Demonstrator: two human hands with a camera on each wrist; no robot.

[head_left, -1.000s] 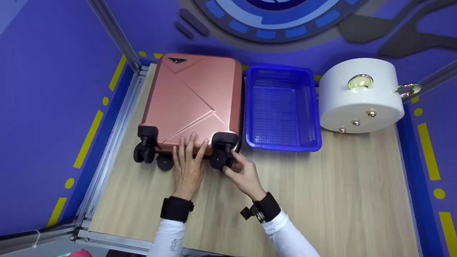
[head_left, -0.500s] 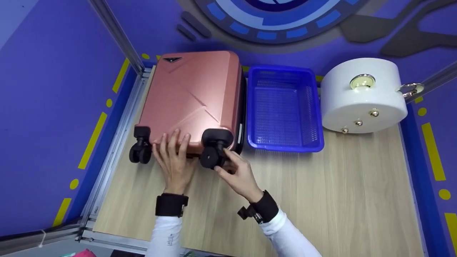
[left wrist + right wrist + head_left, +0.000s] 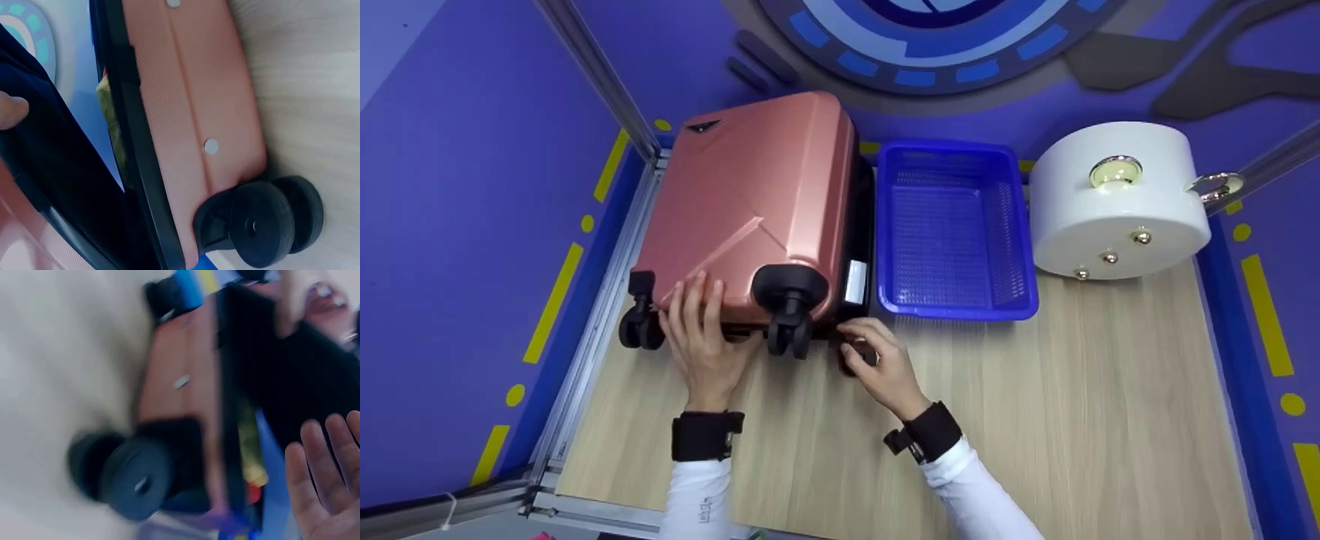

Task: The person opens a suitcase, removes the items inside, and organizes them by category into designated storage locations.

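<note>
The pink case (image 3: pixel 712 195) was on the wood table (image 3: pixel 1072 420), at the left, close to the back wall (image 3: pixel 660 60). Its lid was up at a slant, so there was a gap between it and the bottom (image 3: pixel 185 112), which sat on the table.

The left hand (image 3: pixel 705 352) was gripping the near edge of the lid. Its fingers lay on the pink shell, and its thumb (image 3: pixel 12 111) was on the black lining (image 3: pixel 56 152). The right hand (image 3: pixel 889 371) was by the near right corner of the case, close to a black wheel (image 3: pixel 138 478) on the bottom. It was loose and gripped nothing, with its fingers out in the blurry right wrist view. I could not tell if it touched the case.

Something green (image 3: pixel 111 118) and something red (image 3: pixel 254 492) peeked out of the gap. A white tag (image 3: pixel 855 281) was on the side of the case.

A blue basket (image 3: pixel 956 310) stood just right of the case. Next came a white tub (image 3: pixel 1110 199) with shiny gold rings and three gold knobs (image 3: pixel 1110 258).
</note>
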